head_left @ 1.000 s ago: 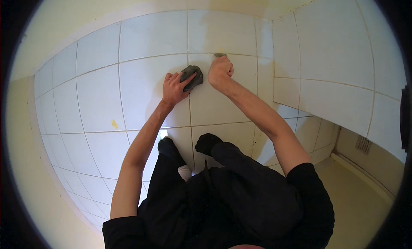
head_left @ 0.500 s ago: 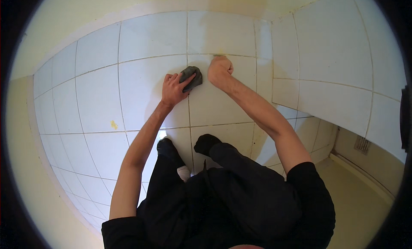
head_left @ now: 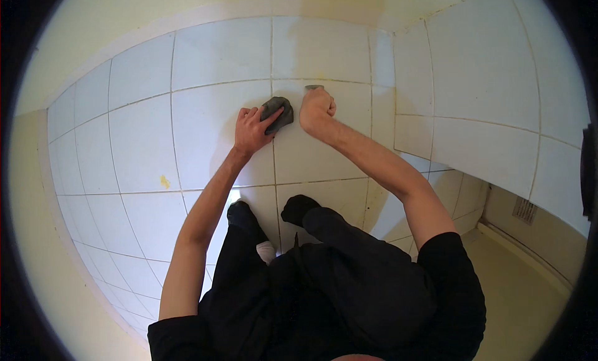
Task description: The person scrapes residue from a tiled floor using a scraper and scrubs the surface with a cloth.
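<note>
My left hand [head_left: 250,130] is closed on a crumpled dark grey cloth [head_left: 277,115], which it presses against the white tiles [head_left: 218,137]. To its right, my right hand [head_left: 318,104] is balled round a small tool; only a flat grey edge [head_left: 314,87] shows past the knuckles, just below a grout line. The rest of that tool is hidden in the fist. Yellowish residue [head_left: 321,76] lies along the grout line beyond the right hand.
A yellow smear [head_left: 164,181] marks a tile at the left. My dark shoes [head_left: 299,209] are near the middle. A tiled box-like ledge [head_left: 479,80] juts out at the right, with a small vent grille [head_left: 524,210] below it. Pale yellow walls surround the tiles.
My right hand has drawn slightly back toward me from the grout line, showing more of the grey edge. The left hand and cloth have hardly moved.
</note>
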`<state>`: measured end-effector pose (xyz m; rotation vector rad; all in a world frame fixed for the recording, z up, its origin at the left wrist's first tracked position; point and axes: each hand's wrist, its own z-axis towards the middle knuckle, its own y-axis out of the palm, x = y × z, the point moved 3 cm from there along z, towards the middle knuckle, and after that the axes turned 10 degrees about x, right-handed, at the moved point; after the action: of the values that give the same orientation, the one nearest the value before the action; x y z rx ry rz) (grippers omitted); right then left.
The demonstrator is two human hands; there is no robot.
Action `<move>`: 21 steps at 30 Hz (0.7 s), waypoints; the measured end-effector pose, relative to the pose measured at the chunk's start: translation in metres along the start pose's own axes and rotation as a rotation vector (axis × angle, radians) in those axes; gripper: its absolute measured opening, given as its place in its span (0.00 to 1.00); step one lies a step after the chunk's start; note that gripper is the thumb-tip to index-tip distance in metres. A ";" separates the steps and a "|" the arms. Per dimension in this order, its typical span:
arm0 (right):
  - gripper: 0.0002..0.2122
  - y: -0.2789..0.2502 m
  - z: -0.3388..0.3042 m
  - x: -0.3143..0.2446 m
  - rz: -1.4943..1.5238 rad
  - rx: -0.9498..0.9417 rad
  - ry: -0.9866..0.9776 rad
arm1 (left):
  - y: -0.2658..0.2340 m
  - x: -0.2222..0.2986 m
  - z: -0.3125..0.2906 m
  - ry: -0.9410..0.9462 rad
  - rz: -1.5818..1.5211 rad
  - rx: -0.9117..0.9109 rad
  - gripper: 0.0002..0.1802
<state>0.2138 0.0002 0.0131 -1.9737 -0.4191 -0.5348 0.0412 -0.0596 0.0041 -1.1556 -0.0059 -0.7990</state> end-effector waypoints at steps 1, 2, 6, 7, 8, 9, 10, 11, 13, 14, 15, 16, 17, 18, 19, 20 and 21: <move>0.10 -0.002 -0.007 0.001 -0.024 0.229 0.162 | -0.001 0.000 0.000 -0.003 -0.001 -0.011 0.40; 0.10 -0.001 0.004 0.005 -0.021 0.228 0.164 | -0.001 0.000 0.002 -0.001 -0.001 -0.013 0.40; 0.09 -0.005 0.005 0.002 0.025 -0.187 -0.113 | -0.008 0.000 -0.002 -0.024 0.016 -0.018 0.40; 0.09 -0.001 0.004 0.003 0.015 -0.103 -0.041 | -0.008 0.001 0.000 -0.026 0.016 -0.021 0.40; 0.09 0.003 0.011 0.008 0.016 -0.106 -0.035 | -0.007 0.002 0.002 -0.020 0.012 -0.021 0.40; 0.08 -0.010 0.011 0.017 0.074 -0.159 -0.085 | -0.008 0.000 -0.001 -0.025 0.034 -0.053 0.41; 0.08 -0.019 0.011 0.021 0.130 -0.212 -0.135 | -0.008 -0.001 -0.003 -0.029 0.056 -0.085 0.41; 0.08 -0.010 0.011 0.015 0.128 -0.209 -0.141 | -0.009 -0.002 -0.005 -0.036 0.060 -0.083 0.41; 0.10 0.013 0.009 0.015 0.111 -0.062 -0.012 | -0.005 0.001 0.000 -0.028 0.034 -0.071 0.42; 0.10 0.017 0.014 0.019 0.112 -0.064 -0.007 | -0.003 0.001 0.002 -0.023 0.031 -0.072 0.42; 0.10 0.012 0.016 0.025 0.123 -0.077 0.015 | -0.004 0.001 0.001 -0.018 0.023 -0.038 0.41; 0.11 0.008 0.016 0.030 0.133 -0.089 0.037 | -0.006 0.001 0.000 -0.012 0.014 -0.004 0.41; 0.11 0.004 0.012 0.031 0.133 -0.089 0.030 | -0.007 -0.001 -0.002 -0.017 0.019 -0.006 0.41; 0.11 -0.001 0.004 0.033 0.137 -0.078 -0.061 | -0.007 -0.002 -0.001 -0.017 0.023 -0.013 0.41; 0.11 -0.004 -0.001 0.034 0.140 -0.067 -0.153 | -0.006 -0.003 -0.001 -0.016 0.027 -0.019 0.41; 0.11 -0.002 0.004 0.036 0.138 -0.067 -0.153 | -0.006 -0.003 -0.001 -0.017 0.026 -0.018 0.41; 0.10 -0.001 0.009 0.042 0.090 -0.111 -0.125 | -0.005 -0.002 0.000 -0.009 0.014 -0.007 0.40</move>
<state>0.2507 0.0116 0.0324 -2.1295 -0.3829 -0.3854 0.0368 -0.0594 0.0079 -1.1642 -0.0023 -0.7820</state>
